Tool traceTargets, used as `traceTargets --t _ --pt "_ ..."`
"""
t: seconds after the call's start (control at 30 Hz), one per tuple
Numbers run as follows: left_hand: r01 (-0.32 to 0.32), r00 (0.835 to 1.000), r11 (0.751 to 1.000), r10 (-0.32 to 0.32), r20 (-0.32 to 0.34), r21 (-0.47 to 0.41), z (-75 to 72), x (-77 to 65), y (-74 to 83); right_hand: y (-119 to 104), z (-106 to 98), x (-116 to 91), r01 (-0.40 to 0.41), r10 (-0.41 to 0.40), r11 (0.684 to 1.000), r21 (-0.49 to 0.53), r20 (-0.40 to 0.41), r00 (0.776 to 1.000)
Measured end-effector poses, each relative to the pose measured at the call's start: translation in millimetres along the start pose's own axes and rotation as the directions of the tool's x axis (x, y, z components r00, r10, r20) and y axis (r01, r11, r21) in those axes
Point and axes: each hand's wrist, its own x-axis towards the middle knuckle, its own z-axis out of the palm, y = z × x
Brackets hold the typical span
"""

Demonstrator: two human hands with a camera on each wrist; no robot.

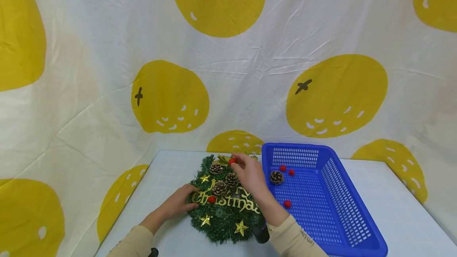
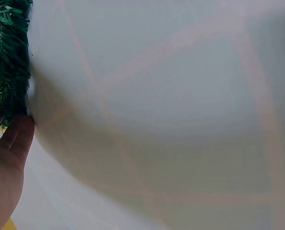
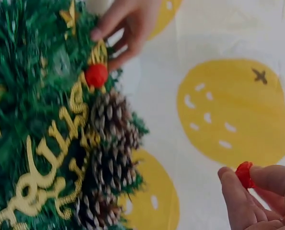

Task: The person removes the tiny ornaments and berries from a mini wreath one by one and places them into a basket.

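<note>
A green Christmas wreath (image 1: 217, 227) with gold lettering, gold stars (image 1: 241, 227) and several pinecones (image 1: 219, 188) lies on the table. My left hand (image 1: 178, 201) grips its left edge, fingers and thumb on the tinsel. Above the wreath's far side, my right hand (image 1: 252, 175) pinches a small artificial red berry (image 3: 245, 175) between thumb and fingertips. In the right wrist view that berry is clear of the wreath. Another red berry (image 1: 212, 199) sits on the lettering. My right hand and forearm hide part of the wreath's right side in the head view.
To the right stands a blue plastic basket (image 1: 351, 205) with a pinecone (image 1: 276, 177) and several red berries (image 1: 287, 204) inside. A white cloth (image 1: 246, 102) printed with yellow fruit hangs behind the pale table (image 1: 168, 169).
</note>
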Motion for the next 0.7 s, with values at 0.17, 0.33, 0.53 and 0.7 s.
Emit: traceTargets --t 0.17,0.33,0.53,0.7 --pt "-0.006 1.0 1.0 0.006 -0.006 -0.003 -0.1 -0.6 -0.1 5.6 -13.2 10.8 -0.041 0.041 0.999 -0.008 -0.04 0.998" --pt "-0.007 1.0 1.0 0.007 -0.008 0.0 -0.4 -0.2 -0.7 10.5 -23.6 18.5 -0.065 0.063 0.997 -0.031 -0.066 0.996" --pt "-0.011 1.0 1.0 0.011 -0.008 0.003 -0.6 0.2 -1.1 16.8 -32.2 24.7 -0.081 0.073 0.991 -0.104 -0.087 0.994" --pt "-0.015 1.0 1.0 0.015 -0.004 0.003 -0.4 -0.2 -1.1 24.6 -42.6 29.7 -0.105 0.09 0.982 -0.158 -0.099 0.991"
